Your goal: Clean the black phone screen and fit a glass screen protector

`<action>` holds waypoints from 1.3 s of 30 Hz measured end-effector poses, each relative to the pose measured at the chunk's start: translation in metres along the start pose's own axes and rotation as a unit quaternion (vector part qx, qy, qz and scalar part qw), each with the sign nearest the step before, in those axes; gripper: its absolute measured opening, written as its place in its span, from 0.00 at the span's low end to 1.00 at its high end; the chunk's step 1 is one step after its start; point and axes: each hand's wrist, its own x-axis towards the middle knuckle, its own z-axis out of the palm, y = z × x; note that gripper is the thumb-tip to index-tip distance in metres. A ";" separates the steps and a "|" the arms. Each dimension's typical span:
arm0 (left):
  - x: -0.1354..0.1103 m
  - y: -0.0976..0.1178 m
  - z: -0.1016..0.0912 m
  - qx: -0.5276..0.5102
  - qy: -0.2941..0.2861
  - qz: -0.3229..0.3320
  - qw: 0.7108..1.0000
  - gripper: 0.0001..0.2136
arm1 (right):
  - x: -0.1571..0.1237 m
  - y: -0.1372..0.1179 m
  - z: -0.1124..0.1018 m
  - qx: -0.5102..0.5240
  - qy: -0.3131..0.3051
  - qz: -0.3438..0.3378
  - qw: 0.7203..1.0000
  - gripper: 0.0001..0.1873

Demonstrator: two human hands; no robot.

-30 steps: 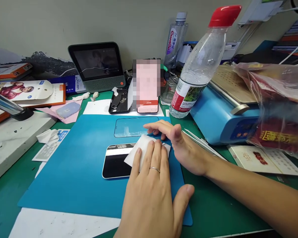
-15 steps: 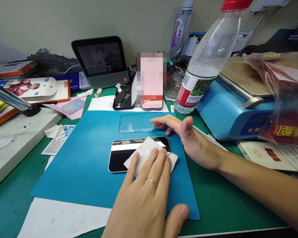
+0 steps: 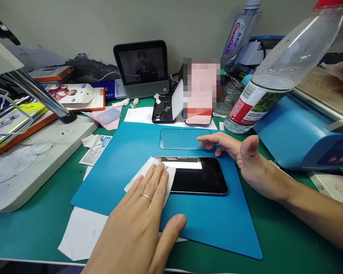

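Head view. The black phone (image 3: 201,180) lies flat, glossy face up and long side crosswise, on the blue mat (image 3: 205,224); a white band of reflected light runs along its far edge. The left hand (image 3: 134,220), wearing a ring (image 3: 146,196), is laid palm down, its fingers outstretched and close together, the thumb spread well apart; the fingertips press upon a white wipe (image 3: 144,170), which covers the left end of the black phone. The right hand (image 3: 248,167) is loosely spread, grasping nothing, with thumb raised and apart from the lightly curled fingers; these reach over the right end of a clear black-bordered sheet (image 3: 177,139), though whether they touch it cannot be told. The sheet lies just beyond the black phone, apart from it. Behind the mat stands a pink-screened phone (image 3: 202,116), partly pixelated, beside a black case (image 3: 162,112). Farther back, a display (image 3: 143,62) leans before the wall. Right of these, a red-capped bottle (image 3: 257,95) stands near a blue device (image 3: 297,140); at left, crumpled tissue (image 3: 93,142) lies near the lamp base (image 3: 54,163)
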 end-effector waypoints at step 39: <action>-0.006 0.014 -0.006 -0.070 -0.046 -0.012 0.996 0.29 | 0.003 0.002 0.003 -0.021 0.030 -0.039 0.999 0.53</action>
